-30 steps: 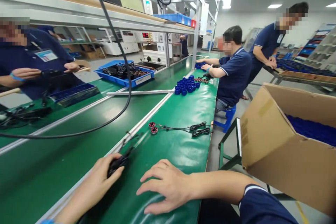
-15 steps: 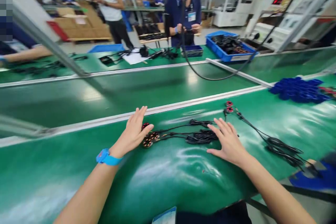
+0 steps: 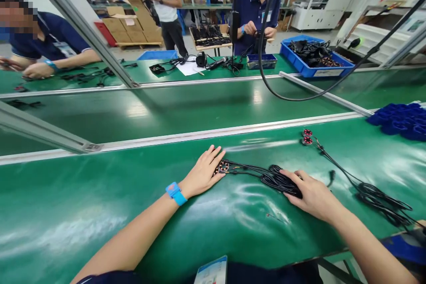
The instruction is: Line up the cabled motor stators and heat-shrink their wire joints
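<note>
My left hand (image 3: 204, 172), with a blue wrist strap, rests on the round copper-wound parts (image 3: 223, 167), its fingers spread and partly covering them. Black leads run right from these parts to a coiled black cable bundle (image 3: 278, 179). My right hand (image 3: 311, 193) is wrapped round the right end of that bundle, the fingertips on top and the thumb at the near side. Further right on the green table (image 3: 133, 213) lie two red-and-black round parts (image 3: 307, 136) joined to another coiled black cable (image 3: 379, 199).
Dark blue items (image 3: 399, 120) are piled at the right. A metal rail (image 3: 186, 135) runs behind my hands. A black cable (image 3: 299, 99) hangs in a loop. Beyond are a blue bin (image 3: 316, 71) of cables and people at work.
My right hand has come down and closed on the cable bundle. My left hand has lowered onto the round parts. Cables that lay apart are now gathered together. The view has shifted.
</note>
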Available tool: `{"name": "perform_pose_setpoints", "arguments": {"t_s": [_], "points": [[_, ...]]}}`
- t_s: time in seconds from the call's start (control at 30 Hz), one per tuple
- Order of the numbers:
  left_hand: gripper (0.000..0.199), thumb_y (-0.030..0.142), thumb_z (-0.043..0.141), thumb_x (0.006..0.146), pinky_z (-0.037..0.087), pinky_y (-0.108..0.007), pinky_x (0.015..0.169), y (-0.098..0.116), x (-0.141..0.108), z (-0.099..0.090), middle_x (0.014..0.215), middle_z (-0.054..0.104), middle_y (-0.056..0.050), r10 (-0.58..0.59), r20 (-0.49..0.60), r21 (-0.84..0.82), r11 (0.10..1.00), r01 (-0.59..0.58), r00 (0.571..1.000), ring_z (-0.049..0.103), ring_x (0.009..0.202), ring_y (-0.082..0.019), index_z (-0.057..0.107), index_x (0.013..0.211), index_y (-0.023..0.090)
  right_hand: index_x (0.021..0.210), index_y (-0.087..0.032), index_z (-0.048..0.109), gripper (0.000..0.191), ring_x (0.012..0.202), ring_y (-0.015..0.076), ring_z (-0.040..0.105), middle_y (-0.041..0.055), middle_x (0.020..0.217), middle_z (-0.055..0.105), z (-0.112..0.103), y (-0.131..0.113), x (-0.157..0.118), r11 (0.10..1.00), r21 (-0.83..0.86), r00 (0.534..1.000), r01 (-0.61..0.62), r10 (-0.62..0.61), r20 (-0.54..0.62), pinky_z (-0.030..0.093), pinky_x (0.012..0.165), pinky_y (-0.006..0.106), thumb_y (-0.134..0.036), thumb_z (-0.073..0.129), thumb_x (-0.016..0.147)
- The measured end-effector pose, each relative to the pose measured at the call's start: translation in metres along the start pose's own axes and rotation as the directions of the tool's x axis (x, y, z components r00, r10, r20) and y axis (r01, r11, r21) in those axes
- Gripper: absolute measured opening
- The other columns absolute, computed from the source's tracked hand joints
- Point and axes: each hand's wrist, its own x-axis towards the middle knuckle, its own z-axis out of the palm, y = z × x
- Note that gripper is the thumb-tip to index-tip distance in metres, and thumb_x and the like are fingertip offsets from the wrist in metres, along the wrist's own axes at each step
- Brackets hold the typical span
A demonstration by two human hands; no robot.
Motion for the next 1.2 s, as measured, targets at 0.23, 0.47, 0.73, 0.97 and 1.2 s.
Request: {"name": "perform_pose_setpoints", "arguments": {"t_s": [0.23, 0.47, 0.73, 0.97, 1.2], "points": [[0.072, 0.058, 0.042, 0.102, 0.023, -0.062, 0.123, 0.046, 0.028, 0.007, 0.166, 0.018, -0.015, 0.138, 0.044, -0.051, 0.989, -0.136, 0.989, 0.01, 0.155, -0.036, 0.02, 0.159, 0.02, 0.147, -0.032, 0.043, 0.058, 0.102, 0.026, 0.067, 0.01, 0.122, 0.059, -0.027, 0.022, -0.07, 0.981, 0.107, 0.986, -0.16, 0.163, -0.023, 0.058, 0.087, 0.042, -0.059, 0.054, 0.096], [0.032, 0.036, 0.036, 0.107, 0.039, -0.051, 0.111, 0.002, 0.037, -0.018, 0.135, 0.063, -0.007, 0.226, -0.04, -0.145, 0.963, -0.229, 0.973, 0.044, 0.14, -0.028, 0.065, 0.112, 0.023, 0.121, -0.029, 0.064, 0.031, 0.113, 0.026, 0.06, 0.0088, 0.122, 0.061, -0.022, 0.019, -0.07, 0.973, 0.182, 0.964, -0.144, 0.179, -0.198, 0.05, 0.097, 0.044, -0.049, 0.054, 0.1], [0.033, 0.045, 0.038, 0.107, 0.035, -0.048, 0.11, -0.004, 0.038, -0.023, 0.142, 0.058, -0.004, 0.34, 0.063, -0.092, 0.938, -0.334, 0.938, 0.044, 0.139, -0.027, 0.066, 0.119, 0.03, 0.094, -0.021, 0.057, 0.018, 0.105, 0.0232, 0.059, 0.0073, 0.109, 0.064, -0.027, 0.012, -0.043, 0.959, 0.253, 0.969, -0.128, 0.175, -0.173, 0.045, 0.091, 0.043, -0.029, 0.043, 0.102], [0.036, 0.045, 0.037, 0.107, 0.039, -0.049, 0.109, -0.006, 0.049, -0.026, 0.141, 0.059, -0.005, 0.343, 0.079, 0.02, 0.938, -0.345, 0.936, 0.049, 0.135, -0.028, 0.067, 0.117, 0.027, 0.106, -0.023, 0.067, 0.025, 0.109, 0.0296, 0.057, 0.0112, 0.121, 0.06, -0.03, 0.005, -0.036, 0.983, 0.135, 0.99, -0.124, 0.132, -0.056, 0.047, 0.093, 0.048, -0.044, 0.057, 0.096], [0.032, 0.042, 0.041, 0.106, 0.04, -0.05, 0.109, -0.009, 0.07, -0.028, 0.14, 0.059, -0.006, 0.393, 0.098, 0.085, 0.912, -0.401, 0.914, 0.048, 0.135, -0.03, 0.068, 0.113, 0.025, 0.106, -0.021, 0.059, 0.028, 0.101, 0.0237, 0.061, 0.0089, 0.107, 0.064, -0.041, 0.008, -0.023, 0.868, 0.445, 0.964, -0.223, 0.264, -0.033, 0.05, 0.092, 0.042, -0.041, 0.039, 0.102]]}}
